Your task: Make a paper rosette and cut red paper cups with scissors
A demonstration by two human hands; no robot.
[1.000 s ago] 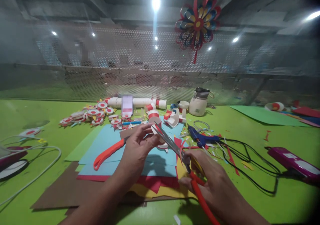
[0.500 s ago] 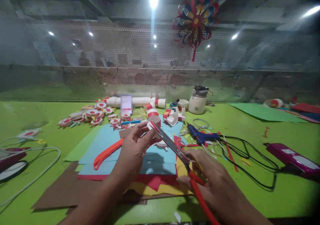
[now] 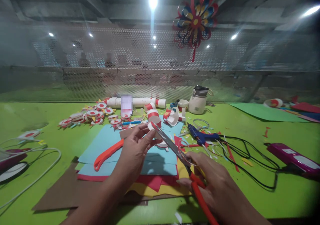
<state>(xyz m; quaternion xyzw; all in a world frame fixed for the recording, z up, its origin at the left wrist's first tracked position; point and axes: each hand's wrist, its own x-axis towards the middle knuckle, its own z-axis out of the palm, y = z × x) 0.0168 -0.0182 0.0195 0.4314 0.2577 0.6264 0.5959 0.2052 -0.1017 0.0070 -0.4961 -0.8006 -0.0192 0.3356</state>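
Observation:
My left hand (image 3: 135,148) pinches a small red and white paper cup piece (image 3: 155,123) above a stack of coloured paper sheets (image 3: 120,151). My right hand (image 3: 212,181) grips red-handled scissors (image 3: 175,148). Their blades point up and left and meet the cup piece at its right edge. A thin curl of paper (image 3: 183,145) hangs by the blades.
An orange-handled tool (image 3: 107,154) lies on the blue sheet. A blue glue gun (image 3: 201,136) with a black cable lies right of the sheets, a magenta device (image 3: 292,158) further right. Red and white discs (image 3: 92,115), cups and a white jug (image 3: 198,101) stand behind. White cables lie at the left.
The scissors and the cup piece have shifted slightly up and left together; both hands keep their grip.

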